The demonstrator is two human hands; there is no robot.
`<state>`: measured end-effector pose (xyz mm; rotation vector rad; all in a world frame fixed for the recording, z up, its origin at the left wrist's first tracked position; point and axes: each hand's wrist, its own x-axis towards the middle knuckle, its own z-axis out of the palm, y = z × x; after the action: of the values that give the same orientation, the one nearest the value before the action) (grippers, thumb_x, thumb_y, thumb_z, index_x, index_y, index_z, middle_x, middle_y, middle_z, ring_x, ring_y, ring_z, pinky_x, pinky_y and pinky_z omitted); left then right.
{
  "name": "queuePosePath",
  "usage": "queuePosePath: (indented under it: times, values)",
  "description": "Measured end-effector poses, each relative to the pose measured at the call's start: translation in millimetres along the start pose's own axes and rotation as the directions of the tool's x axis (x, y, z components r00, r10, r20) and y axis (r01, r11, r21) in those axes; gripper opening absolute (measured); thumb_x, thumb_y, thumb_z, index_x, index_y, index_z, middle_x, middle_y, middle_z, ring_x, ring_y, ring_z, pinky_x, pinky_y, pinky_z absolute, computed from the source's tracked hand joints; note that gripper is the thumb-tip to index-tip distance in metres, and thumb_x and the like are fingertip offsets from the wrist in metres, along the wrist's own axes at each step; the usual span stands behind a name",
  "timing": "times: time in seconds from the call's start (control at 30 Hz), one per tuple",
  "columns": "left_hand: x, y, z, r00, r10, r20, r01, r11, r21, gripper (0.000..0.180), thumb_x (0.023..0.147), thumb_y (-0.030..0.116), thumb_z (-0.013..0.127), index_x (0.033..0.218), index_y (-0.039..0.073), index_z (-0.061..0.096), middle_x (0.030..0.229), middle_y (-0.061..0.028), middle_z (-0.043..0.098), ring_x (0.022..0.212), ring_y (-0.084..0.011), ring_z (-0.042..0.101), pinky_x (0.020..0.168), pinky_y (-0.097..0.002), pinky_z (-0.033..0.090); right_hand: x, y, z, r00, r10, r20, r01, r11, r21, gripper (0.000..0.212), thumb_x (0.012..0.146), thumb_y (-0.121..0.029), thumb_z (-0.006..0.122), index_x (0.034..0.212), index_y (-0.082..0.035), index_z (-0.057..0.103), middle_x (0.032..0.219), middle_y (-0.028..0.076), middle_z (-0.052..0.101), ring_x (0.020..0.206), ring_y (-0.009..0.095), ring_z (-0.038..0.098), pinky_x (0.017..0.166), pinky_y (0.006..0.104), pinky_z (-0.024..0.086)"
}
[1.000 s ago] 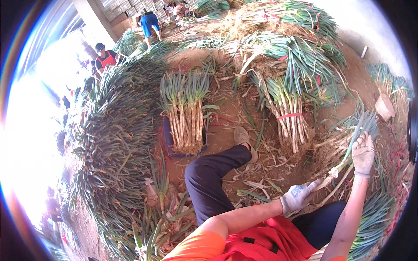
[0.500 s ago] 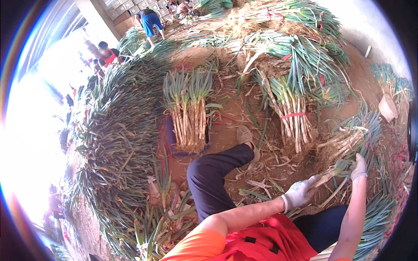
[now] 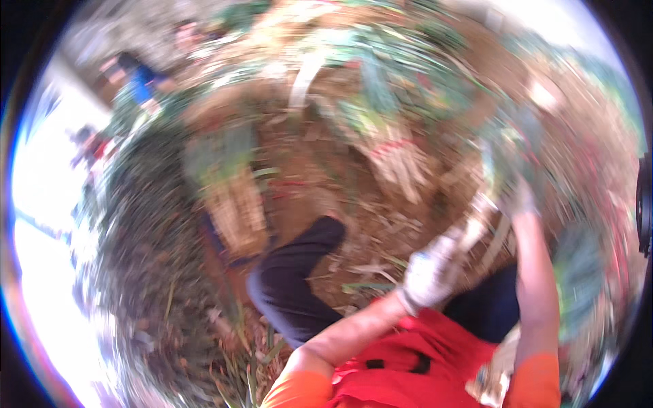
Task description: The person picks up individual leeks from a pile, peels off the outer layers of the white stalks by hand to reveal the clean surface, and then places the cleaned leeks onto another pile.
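While the heap [image 3: 143, 251] at left shows no bands through the blur, one bundle [image 3: 401, 163] ahead is tied with a red band [image 3: 392, 147] and another batch [image 3: 235, 207] sits by a dark blue crate edge [image 3: 212, 236], so the work looks partly done, the stalk in hand apparently not yet bundled. That stalk [image 3: 475, 231] is at right, between the hands, long axis slanting from lower left to upper right, leafy end away from the wearer. Left hand [image 3: 432, 275]: grip closed round its pale lower part; right hand [image 3: 520, 198]: at the leaves, grip too smeared to tell.
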<state>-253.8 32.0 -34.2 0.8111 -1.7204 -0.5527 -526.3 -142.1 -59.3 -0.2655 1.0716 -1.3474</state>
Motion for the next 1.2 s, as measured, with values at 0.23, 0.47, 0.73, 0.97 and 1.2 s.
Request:
queuePosePath:
  times: [0.23, 0.47, 0.73, 0.97, 1.2]
  values:
    - [-34, -37, 20, 0.976, -0.199, 0.086, 0.197, 0.980, 0.029, 0.053, 0.089, -0.002, 0.061, 0.138, 0.001, 0.041, 0.105, -0.0192, 0.066, 0.084, -0.0305, 0.067, 0.072, -0.0357, 0.055, -9, -7, 61, 0.917, -0.296, 0.268, 0.212, 0.930, 0.300, 0.021, 0.090, -0.027, 0.064, 0.102, -0.010, 0.062, 0.095, 0.008, 0.068, 0.085, 0.024, 0.066, 0.071, 0.0469, 0.054]
    - [5, -59, 34, 0.969, -0.221, 0.111, 0.193, 0.957, 0.216, 0.021, 0.095, 0.017, 0.056, 0.110, 0.003, 0.063, 0.095, -0.0187, 0.065, 0.077, -0.0314, 0.063, 0.070, -0.0381, 0.053, -3, -10, 37, 0.885, -0.338, 0.321, 0.305, 0.941, 0.150, 0.021, 0.095, -0.023, 0.057, 0.109, -0.008, 0.060, 0.104, 0.015, 0.068, 0.093, 0.032, 0.067, 0.078, 0.0483, 0.055]
    - [111, -54, 70, 0.797, -0.598, 0.081, 0.526, 0.622, -0.580, 0.010, 0.091, 0.004, 0.060, 0.101, 0.002, 0.060, 0.087, -0.0018, 0.063, 0.074, -0.0072, 0.055, 0.067, -0.0203, 0.046, -39, 9, 83, 0.924, -0.346, 0.164, 0.308, 0.926, 0.217, 0.012, 0.089, -0.013, 0.065, 0.098, -0.005, 0.066, 0.090, 0.005, 0.065, 0.079, 0.016, 0.060, 0.069, 0.0302, 0.050]
    - [76, -35, 56, 0.823, -0.555, 0.121, 0.504, 0.616, -0.605, 0.015, 0.093, 0.001, 0.057, 0.108, 0.004, 0.060, 0.084, -0.0016, 0.062, 0.075, -0.0060, 0.057, 0.067, -0.0213, 0.050, -39, 10, 76, 0.954, -0.294, 0.049, 0.272, 0.926, 0.262, 0.009, 0.085, -0.007, 0.067, 0.093, -0.005, 0.066, 0.083, 0.008, 0.064, 0.074, 0.021, 0.061, 0.068, 0.0365, 0.050]
    - [3, -86, 27, 0.646, -0.738, 0.194, 0.677, 0.437, -0.592, 0.016, 0.092, -0.002, 0.058, 0.103, 0.007, 0.064, 0.093, 0.0002, 0.064, 0.083, -0.0063, 0.058, 0.073, -0.0198, 0.048, -32, 11, 75, 0.962, -0.259, -0.083, 0.269, 0.949, 0.164, 0.014, 0.088, -0.011, 0.065, 0.096, -0.001, 0.065, 0.081, 0.013, 0.062, 0.066, 0.024, 0.060, 0.055, 0.0408, 0.052]
